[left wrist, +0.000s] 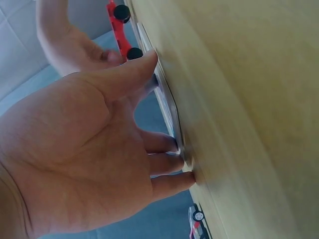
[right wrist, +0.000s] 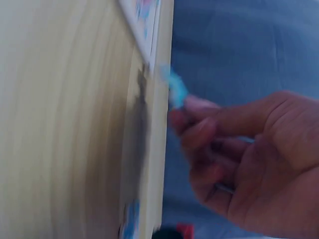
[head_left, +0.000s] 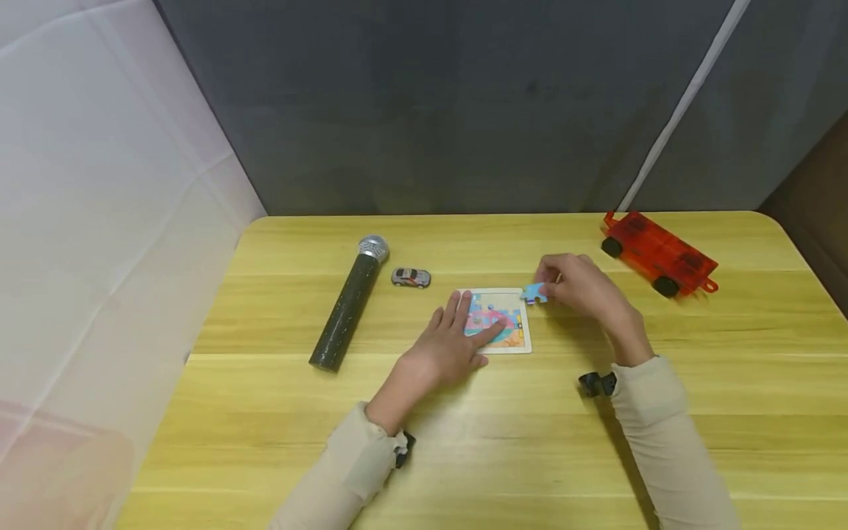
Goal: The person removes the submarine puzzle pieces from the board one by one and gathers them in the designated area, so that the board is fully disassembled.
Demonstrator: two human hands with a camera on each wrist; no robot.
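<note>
A small square jigsaw puzzle with a pale frame lies on the table, its picture pink, blue and orange. My left hand rests on its left side with the fingers spread, one finger reaching across the picture. In the left wrist view, fingertips of the left hand touch down at the frame's edge. My right hand pinches a light blue puzzle piece between thumb and fingers at the frame's upper right corner. The right wrist view has this piece raised above the table, blurred.
A black microphone with a silver head lies left of the puzzle, near a small grey toy car. Back right stands a red toy wagon with black wheels. A blue flat piece shows below the right hand. A dark partition rises behind the table.
</note>
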